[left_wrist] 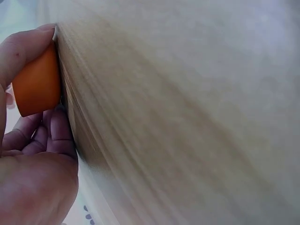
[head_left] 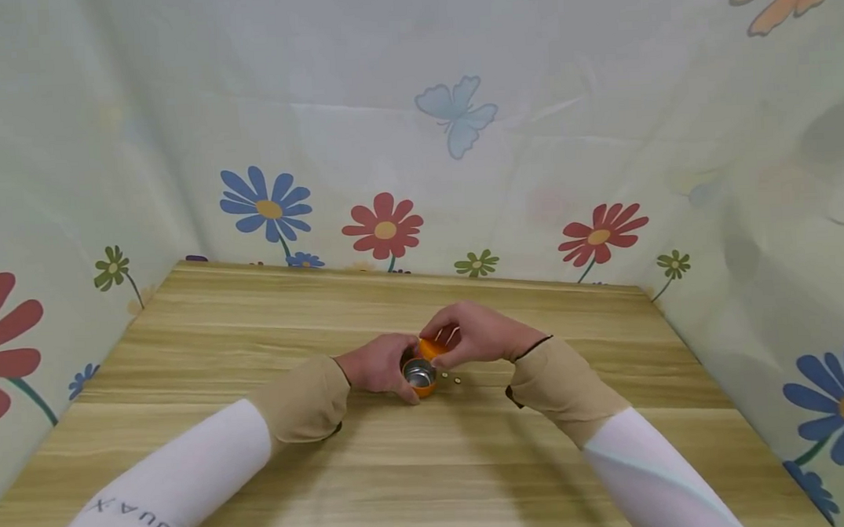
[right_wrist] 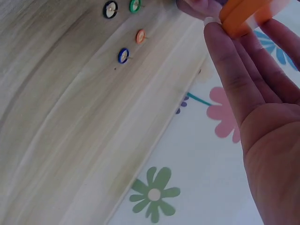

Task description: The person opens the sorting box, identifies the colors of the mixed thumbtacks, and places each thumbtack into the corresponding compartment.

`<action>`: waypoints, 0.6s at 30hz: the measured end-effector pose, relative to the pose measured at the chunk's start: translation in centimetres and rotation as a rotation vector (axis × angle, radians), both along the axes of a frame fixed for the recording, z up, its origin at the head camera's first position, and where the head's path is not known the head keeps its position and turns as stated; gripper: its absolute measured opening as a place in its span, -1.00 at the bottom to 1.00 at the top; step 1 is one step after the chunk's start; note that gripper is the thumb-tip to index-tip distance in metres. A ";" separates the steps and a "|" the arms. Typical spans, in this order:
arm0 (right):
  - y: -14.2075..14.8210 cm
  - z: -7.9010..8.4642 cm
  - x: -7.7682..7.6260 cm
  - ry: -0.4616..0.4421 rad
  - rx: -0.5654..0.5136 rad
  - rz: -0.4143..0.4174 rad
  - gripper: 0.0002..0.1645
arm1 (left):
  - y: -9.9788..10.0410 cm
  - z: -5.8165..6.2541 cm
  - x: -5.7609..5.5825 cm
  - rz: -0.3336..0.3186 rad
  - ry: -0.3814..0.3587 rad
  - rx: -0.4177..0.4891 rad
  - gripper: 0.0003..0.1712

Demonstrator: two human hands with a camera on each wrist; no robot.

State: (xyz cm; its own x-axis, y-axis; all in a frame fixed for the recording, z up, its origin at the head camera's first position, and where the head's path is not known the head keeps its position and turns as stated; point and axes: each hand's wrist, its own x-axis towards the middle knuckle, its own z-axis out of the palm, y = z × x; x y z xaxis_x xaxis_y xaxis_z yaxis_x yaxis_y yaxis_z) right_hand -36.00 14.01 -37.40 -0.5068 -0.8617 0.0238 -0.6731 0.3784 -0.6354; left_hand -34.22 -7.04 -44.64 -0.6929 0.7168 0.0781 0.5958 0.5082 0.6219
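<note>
A: What does the left hand (head_left: 378,365) hold?
B: It grips the orange tin (head_left: 420,377), standing on the table (head_left: 261,459).
A: And the right hand (head_left: 476,336)?
B: It pinches the lid (head_left: 433,347) just above the tin; pins (right_wrist: 123,55) lie beside.

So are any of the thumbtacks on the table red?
No, the four thumbtacks on the table are black, green, orange and blue.

Lighting bright, even, diffuse; shadows faint. Head view sharp, edges bowed. Both wrist views soft; left wrist heavily blurred.
</note>
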 end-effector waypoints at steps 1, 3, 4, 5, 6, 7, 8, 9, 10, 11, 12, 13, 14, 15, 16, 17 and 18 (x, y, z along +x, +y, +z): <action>0.2 -0.1 -0.1 -0.011 -0.010 -0.015 -0.60 | 0.0 0.0 0.0 0.004 0.001 -0.002 -0.38; 0.6 -0.3 -0.2 -0.025 -0.028 -0.041 -0.57 | 0.0 -0.1 -0.1 0.009 -0.002 -0.009 -0.40; 0.8 -0.4 -0.2 -0.022 -0.036 -0.052 -0.55 | 0.0 -0.1 -0.1 0.011 -0.006 -0.011 -0.40; 1.0 -0.6 -0.3 -0.020 -0.044 -0.065 -0.53 | 0.0 -0.1 -0.1 0.012 -0.007 -0.015 -0.41; 1.2 -0.7 -0.4 -0.017 -0.055 -0.078 -0.51 | 0.0 -0.1 -0.1 0.012 -0.010 -0.017 -0.41; 1.5 -0.8 -0.4 -0.018 -0.069 -0.089 -0.49 | 0.0 0.0 -0.1 0.011 -0.014 -0.016 -0.42; 1.7 -1.0 -0.5 -0.025 -0.086 -0.100 -0.47 | 0.0 0.0 -0.1 0.012 -0.016 -0.019 -0.42; 1.9 -1.1 -0.6 -0.027 -0.106 -0.110 -0.46 | 0.0 0.0 -0.1 0.013 -0.019 -0.020 -0.43; 2.2 -1.2 -0.7 -0.029 -0.125 -0.118 -0.46 | 0.0 0.0 0.0 0.014 -0.022 -0.019 -0.43; 2.5 -1.4 -0.8 -0.031 -0.142 -0.127 -0.46 | 0.0 0.0 0.0 0.016 -0.025 -0.017 -0.44; 2.7 -1.5 -1.0 -0.031 -0.159 -0.137 -0.47 | 0.0 0.1 0.0 0.016 -0.025 -0.013 -0.44; 3.0 -1.7 -1.1 -0.029 -0.174 -0.148 -0.47 | 0.0 0.1 0.1 0.017 -0.025 -0.009 -0.44; 3.2 -1.8 -1.3 -0.020 -0.182 -0.160 -0.49 | 0.0 0.1 0.1 0.017 -0.022 -0.007 -0.45; 3.5 -2.0 -1.5 -0.004 -0.183 -0.174 -0.50 | -0.1 0.1 0.1 0.016 -0.022 -0.001 -0.45; 3.8 -2.1 -1.6 0.008 -0.183 -0.192 -0.50 | -0.1 0.1 0.2 0.014 -0.022 0.007 -0.45; 4.0 -2.3 -1.8 0.022 -0.177 -0.213 -0.51 | -0.1 0.1 0.2 0.012 -0.022 0.013 -0.45; 4.3 -2.5 -2.0 0.035 -0.172 -0.236 -0.52 | -0.1 0.1 0.2 0.011 -0.023 0.017 -0.45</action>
